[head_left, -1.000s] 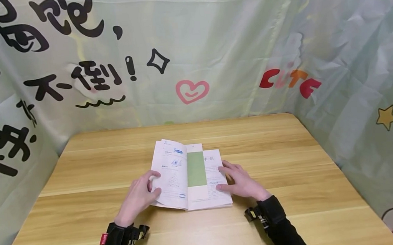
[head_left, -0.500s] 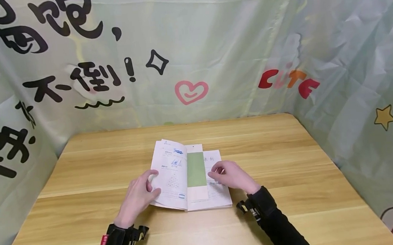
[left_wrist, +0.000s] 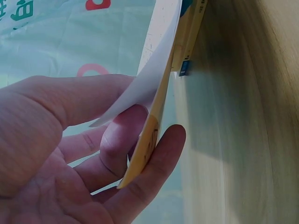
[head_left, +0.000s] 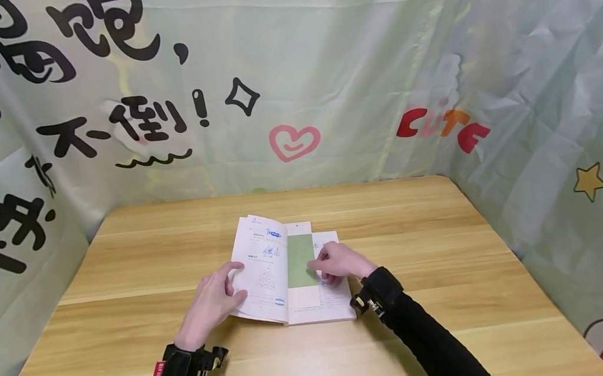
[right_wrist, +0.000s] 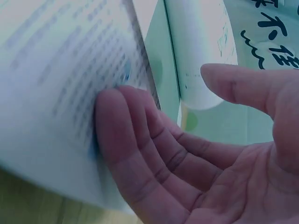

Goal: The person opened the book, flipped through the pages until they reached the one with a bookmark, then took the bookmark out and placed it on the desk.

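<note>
An open book (head_left: 260,268) with white printed pages lies on the table, its left side raised a little. My left hand (head_left: 214,304) holds that side by its outer edge. In the left wrist view, the thumb lies on the white page (left_wrist: 140,88) and the yellow cover's edge (left_wrist: 142,156) passes between the fingers. A green-and-white paper strip (head_left: 301,262) lies along the inner part of the right page. My right hand (head_left: 339,260) is over this page, fingertips at the strip's right edge. In the right wrist view, its bent fingers touch the page (right_wrist: 65,93), with the thumb well apart.
The wooden table (head_left: 433,242) extends all around the book. A pale printed cloth (head_left: 346,78) hangs behind the table and along both sides. Both wrists wear black camera straps (head_left: 384,288).
My right hand has moved left from the right page's outer edge, across the page to the strip's edge. The left hand and the book have stayed in place.
</note>
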Tool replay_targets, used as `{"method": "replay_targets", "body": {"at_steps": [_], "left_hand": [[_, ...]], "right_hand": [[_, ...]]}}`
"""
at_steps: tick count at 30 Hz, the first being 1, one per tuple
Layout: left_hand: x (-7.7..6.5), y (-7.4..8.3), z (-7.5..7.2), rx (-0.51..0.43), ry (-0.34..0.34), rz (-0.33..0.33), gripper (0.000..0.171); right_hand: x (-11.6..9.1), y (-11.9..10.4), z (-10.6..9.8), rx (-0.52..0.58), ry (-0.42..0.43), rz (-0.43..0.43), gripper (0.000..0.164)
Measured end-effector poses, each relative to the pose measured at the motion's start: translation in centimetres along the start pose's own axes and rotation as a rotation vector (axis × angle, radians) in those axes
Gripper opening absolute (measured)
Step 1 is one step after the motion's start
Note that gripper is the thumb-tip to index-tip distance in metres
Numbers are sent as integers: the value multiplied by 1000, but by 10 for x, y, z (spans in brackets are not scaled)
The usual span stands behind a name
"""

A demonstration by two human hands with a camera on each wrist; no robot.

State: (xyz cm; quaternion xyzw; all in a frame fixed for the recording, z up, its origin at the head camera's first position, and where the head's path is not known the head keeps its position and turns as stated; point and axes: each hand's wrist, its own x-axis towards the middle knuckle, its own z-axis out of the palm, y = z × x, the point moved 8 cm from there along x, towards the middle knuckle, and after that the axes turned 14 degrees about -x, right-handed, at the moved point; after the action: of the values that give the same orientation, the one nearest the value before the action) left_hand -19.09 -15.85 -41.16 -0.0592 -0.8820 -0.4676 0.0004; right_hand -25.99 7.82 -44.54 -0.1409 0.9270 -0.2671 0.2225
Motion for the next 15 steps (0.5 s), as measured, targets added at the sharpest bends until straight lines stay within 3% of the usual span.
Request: {"method": "replay_targets", "body": {"at_steps": [9,15], "left_hand": [[0,1,0,1,4,10,54],[0,3,-1,6,7,21,54]], "right_hand": [[10,3,6,43,2,20,37],[9,0,6,11,68,-5,38]]}}
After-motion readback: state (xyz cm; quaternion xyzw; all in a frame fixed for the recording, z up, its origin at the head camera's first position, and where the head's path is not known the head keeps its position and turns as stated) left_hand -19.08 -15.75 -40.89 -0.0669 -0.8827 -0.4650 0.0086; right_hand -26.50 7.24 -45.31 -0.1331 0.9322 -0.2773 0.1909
